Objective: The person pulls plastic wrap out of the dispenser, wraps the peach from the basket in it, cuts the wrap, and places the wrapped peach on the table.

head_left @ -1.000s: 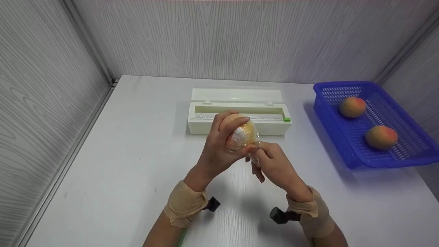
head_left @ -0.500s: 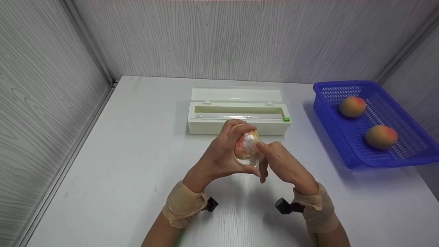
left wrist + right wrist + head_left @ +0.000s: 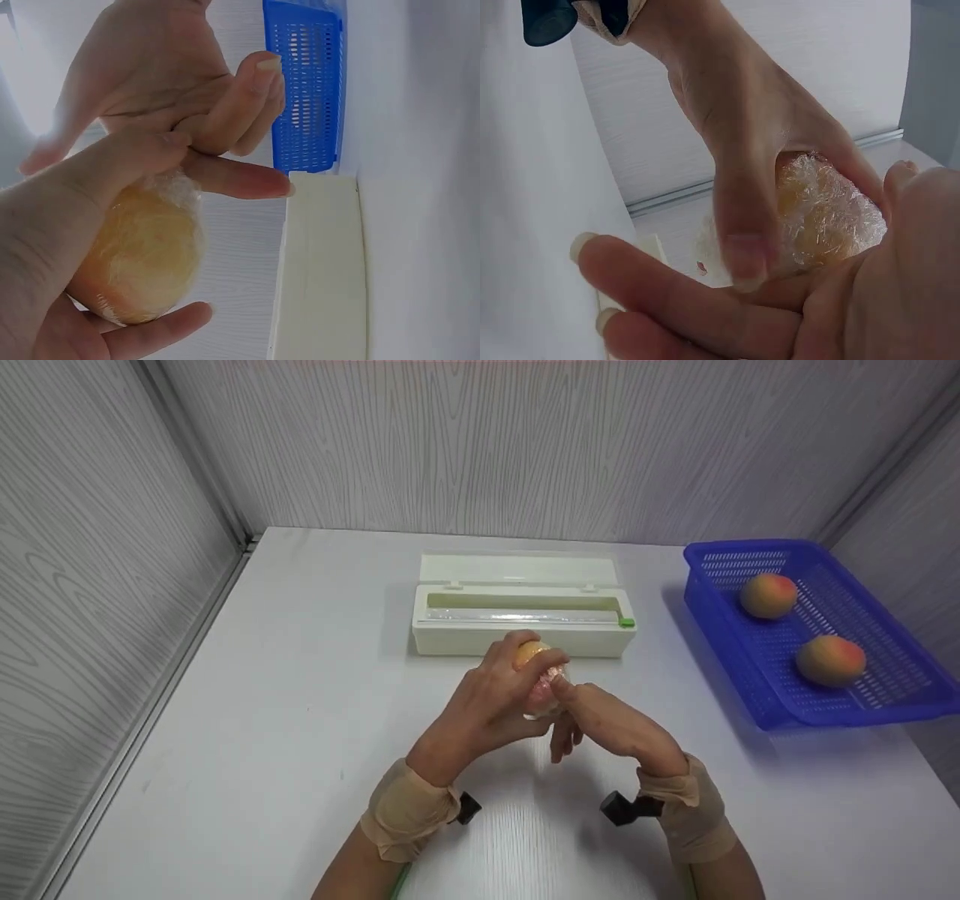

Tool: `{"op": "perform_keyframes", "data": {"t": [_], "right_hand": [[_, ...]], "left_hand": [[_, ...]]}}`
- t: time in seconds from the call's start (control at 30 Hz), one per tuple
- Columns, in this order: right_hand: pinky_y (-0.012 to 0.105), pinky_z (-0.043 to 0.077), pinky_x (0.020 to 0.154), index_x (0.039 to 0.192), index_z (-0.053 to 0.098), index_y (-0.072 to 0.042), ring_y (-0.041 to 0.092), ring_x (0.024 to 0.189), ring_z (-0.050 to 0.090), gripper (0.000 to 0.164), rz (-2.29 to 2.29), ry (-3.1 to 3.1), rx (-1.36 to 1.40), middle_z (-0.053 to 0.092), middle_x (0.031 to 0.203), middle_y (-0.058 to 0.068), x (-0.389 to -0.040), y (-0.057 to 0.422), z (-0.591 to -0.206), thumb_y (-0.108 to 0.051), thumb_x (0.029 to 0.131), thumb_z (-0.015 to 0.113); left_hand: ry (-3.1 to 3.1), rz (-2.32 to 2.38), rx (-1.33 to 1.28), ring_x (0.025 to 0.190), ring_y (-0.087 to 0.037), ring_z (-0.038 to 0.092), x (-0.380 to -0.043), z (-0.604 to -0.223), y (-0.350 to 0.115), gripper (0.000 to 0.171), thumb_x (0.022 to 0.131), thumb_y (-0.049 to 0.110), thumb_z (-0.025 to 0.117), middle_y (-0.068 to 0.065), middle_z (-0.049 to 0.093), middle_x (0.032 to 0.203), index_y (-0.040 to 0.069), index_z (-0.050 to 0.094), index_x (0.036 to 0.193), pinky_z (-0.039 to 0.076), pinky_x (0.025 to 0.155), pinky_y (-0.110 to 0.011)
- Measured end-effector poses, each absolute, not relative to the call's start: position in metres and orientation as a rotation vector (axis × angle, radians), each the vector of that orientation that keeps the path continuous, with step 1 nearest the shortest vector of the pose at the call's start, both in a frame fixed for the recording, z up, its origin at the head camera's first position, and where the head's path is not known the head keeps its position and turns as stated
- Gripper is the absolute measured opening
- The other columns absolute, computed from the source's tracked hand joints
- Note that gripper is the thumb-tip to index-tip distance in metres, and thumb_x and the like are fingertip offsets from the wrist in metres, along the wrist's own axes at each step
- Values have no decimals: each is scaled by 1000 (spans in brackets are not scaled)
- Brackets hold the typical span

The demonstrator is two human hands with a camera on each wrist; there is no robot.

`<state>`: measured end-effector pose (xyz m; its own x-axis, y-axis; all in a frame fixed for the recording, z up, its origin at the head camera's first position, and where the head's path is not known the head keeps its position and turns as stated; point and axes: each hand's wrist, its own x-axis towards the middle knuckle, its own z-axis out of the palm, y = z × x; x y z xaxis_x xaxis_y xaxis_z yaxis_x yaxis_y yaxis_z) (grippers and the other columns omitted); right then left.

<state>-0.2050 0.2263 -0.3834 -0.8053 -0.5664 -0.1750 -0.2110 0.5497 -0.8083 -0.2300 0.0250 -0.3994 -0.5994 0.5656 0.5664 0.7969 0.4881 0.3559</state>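
Note:
My left hand (image 3: 484, 701) grips a peach (image 3: 541, 702) wrapped in cling film, with fingers over its far side and the thumb below. In the left wrist view the peach (image 3: 146, 251) looks yellow under tight, shiny film. Crinkled film (image 3: 821, 214) bunches on the side facing my right hand. Against that side lies my right hand (image 3: 619, 724), its thumb at the film and its other fingers reaching out loosely below. The right wrist view has two of these fingers nearly straight, with the left thumb overlapping them. Both hands are raised over the white table (image 3: 300, 735).
Behind the hands stands a white cling film box (image 3: 442, 641), lid raised, with a film roll (image 3: 517, 616) inside and a green slider (image 3: 626, 622) at its right end. A blue basket (image 3: 720, 660) at the right holds two peaches (image 3: 769, 595).
A second ago my right fingers pinched a twisted film tail beside the peach; now they lie against that side. The peach has turned and sits lower and slightly right, nearer my body.

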Motion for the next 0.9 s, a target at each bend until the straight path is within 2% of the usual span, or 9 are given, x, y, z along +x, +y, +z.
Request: {"op": "perform_keyframes", "data": {"t": [0.07, 0.2, 0.27, 0.37, 0.47, 0.57, 0.67, 0.8, 0.9], "right_hand": [[37, 54, 69, 78, 79, -16, 26, 69, 68, 92, -1186, 2356, -700, 75, 72, 4, -203, 228, -381, -59, 102, 2], [36, 55, 70, 97, 77, -11, 25, 69, 69, 85, -1323, 2331, -814, 75, 76, 8, -199, 233, -373, -57, 104, 6], [34, 56, 68, 101, 74, -9, 22, 67, 68, 71, -1405, 2397, -788, 74, 74, 9, -196, 234, -369, -50, 107, 17], [28, 55, 65, 96, 72, -9, 15, 67, 66, 42, -1498, 2667, -694, 71, 73, 3, -193, 231, -365, -31, 108, 39], [28, 54, 74, 104, 68, -6, 14, 83, 64, 19, -1549, 3008, -720, 70, 89, 5, -191, 222, -365, -19, 101, 54], [40, 48, 96, 128, 58, -4, 22, 114, 57, 36, -1511, 3190, -905, 61, 124, 12, -189, 208, -370, -26, 100, 54], [49, 41, 108, 143, 48, -6, 29, 132, 47, 56, -1388, 3234, -1089, 49, 143, 15, -191, 193, -379, -44, 102, 45], [47, 46, 107, 143, 48, 1, 32, 132, 52, 67, -1293, 3300, -1205, 51, 143, 19, -195, 183, -389, -52, 103, 39], [46, 51, 101, 134, 54, 6, 32, 124, 59, 66, -1349, 3328, -1268, 57, 135, 22, -197, 181, -392, -50, 103, 41]], "left_hand": [[-2359, -1008, -1179, 110, -17, 57, -234, -398, 22, 62, 76, 31, 81, -9, 47, 133, 24, 52, 130, 57, 75, -30], [-2316, -1455, -1216, 104, -12, 58, -242, -394, 18, 61, 81, 31, 79, -5, 49, 130, 18, 50, 134, 55, 82, -26], [-2295, -1668, -1186, 102, -13, 58, -245, -393, 16, 63, 83, 31, 78, -4, 51, 130, 18, 48, 136, 56, 79, -27], [-2279, -1905, -1119, 100, -17, 59, -246, -391, 15, 60, 84, 34, 71, -5, 54, 129, 19, 47, 137, 57, 75, -30], [-2289, -2067, -1062, 99, -20, 59, -244, -391, 17, 60, 83, 41, 63, -7, 55, 124, 19, 48, 136, 57, 74, -33], [-2308, -2146, -1059, 98, -21, 61, -242, -393, 22, 61, 83, 47, 58, -9, 56, 120, 19, 47, 136, 58, 74, -34], [-2370, -2158, -1081, 98, -20, 64, -240, -396, 25, 65, 88, 52, 55, -8, 57, 122, 24, 38, 145, 58, 77, -35], [-2422, -2206, -1061, 102, -20, 66, -238, -398, 26, 80, 89, 56, 53, -8, 56, 130, 29, 19, 156, 58, 83, -37], [-2423, -2242, -1053, 118, -19, 60, -235, -398, 27, 84, 88, 59, 53, -6, 47, 143, 30, 15, 157, 54, 94, -40]]}}
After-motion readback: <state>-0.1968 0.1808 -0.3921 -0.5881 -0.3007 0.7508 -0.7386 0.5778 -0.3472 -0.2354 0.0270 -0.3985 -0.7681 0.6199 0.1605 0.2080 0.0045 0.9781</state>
